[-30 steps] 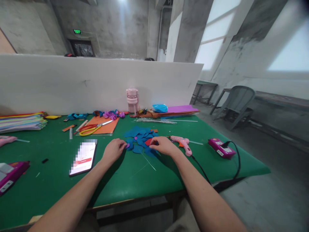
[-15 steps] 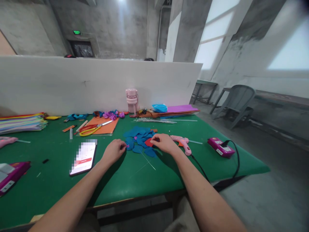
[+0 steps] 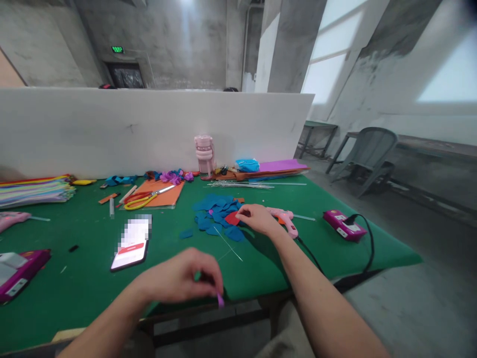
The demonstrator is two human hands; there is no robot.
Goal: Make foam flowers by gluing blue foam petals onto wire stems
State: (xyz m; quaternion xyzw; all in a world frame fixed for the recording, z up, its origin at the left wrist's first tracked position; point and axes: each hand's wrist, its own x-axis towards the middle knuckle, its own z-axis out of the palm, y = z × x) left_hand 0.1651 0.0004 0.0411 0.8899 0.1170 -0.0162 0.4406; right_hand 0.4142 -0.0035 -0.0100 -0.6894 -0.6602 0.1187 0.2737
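Note:
Pinched in my left hand (image 3: 186, 278) is a small purple scrap (image 3: 220, 300), hanging over the table's front edge. My right hand (image 3: 257, 219) has thumb and finger closed on a red felt piece (image 3: 232, 219), which lies over the pile of blue felt pieces (image 3: 216, 206). One blue felt piece (image 3: 186, 233) sits apart, left of the pile. A thin clear strand (image 3: 229, 244) runs from the pile toward me. Just beyond my right hand lies a pink glue gun (image 3: 286, 219), its cord trailing toward the front edge.
A lit phone (image 3: 132, 243) lies left of my hands. Scissors (image 3: 143, 200) rest on orange sheets (image 3: 167, 198). A pink bottle (image 3: 204, 156) stands against the white board (image 3: 160, 129). Purple power strips (image 3: 343, 226) sit at right and far left. Wires (image 3: 240, 185) lie behind the pile.
My left hand has moved from the pile toward me, down to the front edge, with the purple scrap. A blue piece now lies separate at left. My right hand stays at the red piece.

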